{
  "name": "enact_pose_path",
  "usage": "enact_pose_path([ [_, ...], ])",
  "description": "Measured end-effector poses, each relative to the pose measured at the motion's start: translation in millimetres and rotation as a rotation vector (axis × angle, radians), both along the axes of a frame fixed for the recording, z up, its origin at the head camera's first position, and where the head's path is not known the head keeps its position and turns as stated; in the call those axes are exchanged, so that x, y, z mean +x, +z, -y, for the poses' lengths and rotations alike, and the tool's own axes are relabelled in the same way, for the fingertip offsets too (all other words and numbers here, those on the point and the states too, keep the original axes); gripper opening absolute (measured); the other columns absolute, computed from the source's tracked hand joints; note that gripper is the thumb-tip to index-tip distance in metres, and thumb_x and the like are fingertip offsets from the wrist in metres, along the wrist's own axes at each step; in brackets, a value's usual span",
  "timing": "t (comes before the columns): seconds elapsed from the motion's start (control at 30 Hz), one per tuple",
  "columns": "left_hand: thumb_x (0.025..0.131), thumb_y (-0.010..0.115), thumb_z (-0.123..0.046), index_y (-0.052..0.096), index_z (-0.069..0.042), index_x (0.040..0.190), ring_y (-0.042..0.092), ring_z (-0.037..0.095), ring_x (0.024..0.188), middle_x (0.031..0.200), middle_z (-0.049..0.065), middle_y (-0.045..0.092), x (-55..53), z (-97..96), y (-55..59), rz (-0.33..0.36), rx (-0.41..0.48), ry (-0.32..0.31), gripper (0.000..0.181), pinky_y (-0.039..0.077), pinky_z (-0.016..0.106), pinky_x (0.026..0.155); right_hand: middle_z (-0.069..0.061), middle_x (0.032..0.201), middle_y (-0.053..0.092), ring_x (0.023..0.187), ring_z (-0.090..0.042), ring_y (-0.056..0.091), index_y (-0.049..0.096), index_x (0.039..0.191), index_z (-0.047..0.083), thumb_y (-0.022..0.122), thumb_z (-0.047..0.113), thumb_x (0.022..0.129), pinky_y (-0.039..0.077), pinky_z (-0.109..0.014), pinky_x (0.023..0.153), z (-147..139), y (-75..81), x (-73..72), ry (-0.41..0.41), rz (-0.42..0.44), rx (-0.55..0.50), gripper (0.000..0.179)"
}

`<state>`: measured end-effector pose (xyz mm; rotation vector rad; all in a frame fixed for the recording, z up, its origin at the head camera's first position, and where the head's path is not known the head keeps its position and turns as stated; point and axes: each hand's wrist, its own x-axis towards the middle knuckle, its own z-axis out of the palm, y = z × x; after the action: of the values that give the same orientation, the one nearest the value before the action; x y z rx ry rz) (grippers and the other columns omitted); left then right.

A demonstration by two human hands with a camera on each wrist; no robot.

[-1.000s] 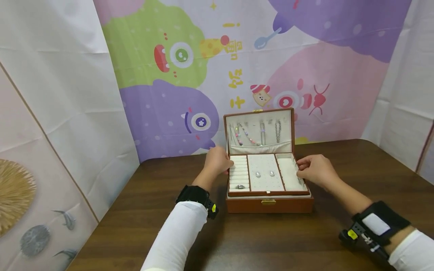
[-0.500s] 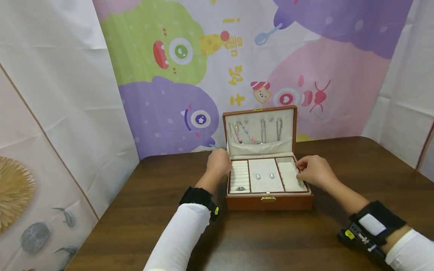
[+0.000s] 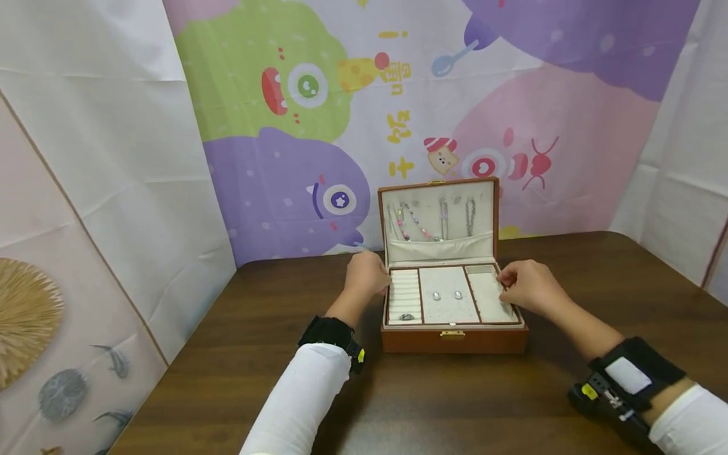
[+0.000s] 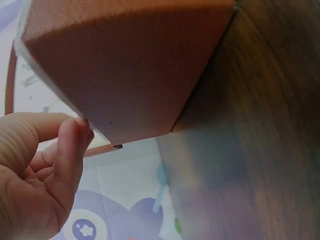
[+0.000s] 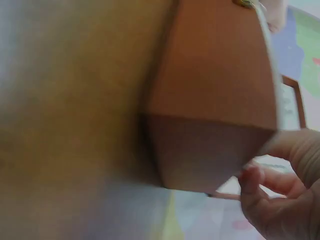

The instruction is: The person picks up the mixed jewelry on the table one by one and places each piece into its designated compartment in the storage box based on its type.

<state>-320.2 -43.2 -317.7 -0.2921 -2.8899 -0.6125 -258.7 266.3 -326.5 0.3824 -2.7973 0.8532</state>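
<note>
A brown jewelry box point(image 3: 421, 343) stands on the table with its lid point(image 3: 449, 191) raised. A cream tray point(image 3: 449, 278) with three sections lies level inside it. My left hand point(image 3: 366, 275) pinches the tray's left edge; in the left wrist view, thumb and fingers point(image 4: 70, 145) meet at the rim. On the opposite side, my right hand point(image 3: 531, 285) grips the right edge between thumb and fingers. A ring point(image 3: 406, 317) sits in the ridged left section, and two round earrings point(image 3: 436, 296) are on the middle pad. The exact finger contact is partly hidden.
Several necklaces and chains, including a beaded one point(image 3: 418, 226), hang inside the lid above a fabric pocket point(image 3: 443, 249). The brown wooden table point(image 3: 273, 303) extends around the box. A cartoon-printed cloth point(image 3: 284, 189) hangs behind the table.
The tray was raised slightly and tilted above the box a second ago, then went down into it, uncovering the front clasp and lid pocket. Both hands stay at its sides.
</note>
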Motion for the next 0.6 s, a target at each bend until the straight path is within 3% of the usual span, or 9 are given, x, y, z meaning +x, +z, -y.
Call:
enact_pose_path([
  [0.13,0.083,0.075,-0.019,0.073,-0.012,0.060,0.063,0.011,0.055,0.048,-0.007,0.062,-1.5,4.0,6.1,0.055,0.046,-0.031,0.024,0.053,0.034,0.085,-0.011,0.084,0.067,0.078,-0.027,0.063,0.068,0.098,-0.008,0.077,0.010,0.078,0.052,-0.045,0.070,-5,13.8,-10.0,0.044,0.017,0.041,0.028],
  [0.2,0.083,0.077,-0.021,0.075,-0.010,0.066,0.064,0.010,0.053,0.051,-0.005,0.063,-3.6,7.0,13.4,0.085,0.082,-0.055,0.020,0.054,0.032,0.081,-0.015,0.087,0.068,0.075,-0.027,0.065,0.066,0.101,-0.010,0.074,0.012,0.082,0.053,-0.043,0.068,-8,23.6,-16.9,0.041,0.035,0.029,0.029],
  [0.33,0.086,0.076,-0.018,0.075,-0.003,0.081,0.067,0.014,0.054,0.059,0.002,0.067,-12.5,12.2,34.8,0.134,0.274,-0.052,0.016,0.057,0.031,0.069,-0.025,0.097,0.065,0.070,-0.025,0.065,0.060,0.110,-0.015,0.066,0.011,0.088,0.053,-0.036,0.063,-14,45.0,-35.1,0.005,0.049,-0.041,0.034],
  [0.37,0.087,0.074,-0.018,0.075,-0.001,0.085,0.068,0.016,0.056,0.063,0.005,0.069,-15.9,13.4,40.6,0.130,0.329,-0.042,0.017,0.056,0.031,0.078,-0.028,0.101,0.063,0.071,-0.027,0.066,0.058,0.112,-0.017,0.064,0.010,0.089,0.053,-0.034,0.063,-15,50.0,-40.7,-0.007,0.049,-0.081,0.036],
  [0.5,0.093,0.067,-0.019,0.071,0.001,0.106,0.069,0.023,0.083,0.097,0.012,0.072,-29.9,15.3,61.3,0.114,0.543,-0.026,0.024,0.050,0.040,0.092,-0.036,0.118,0.054,0.093,-0.042,0.063,0.048,0.127,-0.018,0.058,0.010,0.093,0.053,-0.043,0.081,-18,68.4,-61.5,-0.091,0.047,-0.259,0.045],
  [0.57,0.095,0.064,-0.023,0.065,-0.002,0.123,0.063,0.026,0.105,0.121,0.013,0.065,-36.9,14.7,68.2,0.135,0.643,-0.045,0.035,0.044,0.044,0.100,-0.036,0.132,0.046,0.111,-0.047,0.055,0.040,0.138,-0.014,0.057,0.016,0.096,0.047,-0.052,0.094,-17,75.9,-68.8,-0.133,0.060,-0.342,0.054],
  [0.6,0.096,0.063,-0.026,0.060,-0.004,0.130,0.058,0.028,0.114,0.131,0.012,0.059,-39.8,14.0,70.7,0.160,0.705,-0.055,0.041,0.048,0.046,0.095,-0.036,0.138,0.041,0.118,-0.049,0.050,0.036,0.143,-0.012,0.056,0.020,0.097,0.042,-0.055,0.099,-15,79.2,-72.0,-0.145,0.065,-0.372,0.059],
])
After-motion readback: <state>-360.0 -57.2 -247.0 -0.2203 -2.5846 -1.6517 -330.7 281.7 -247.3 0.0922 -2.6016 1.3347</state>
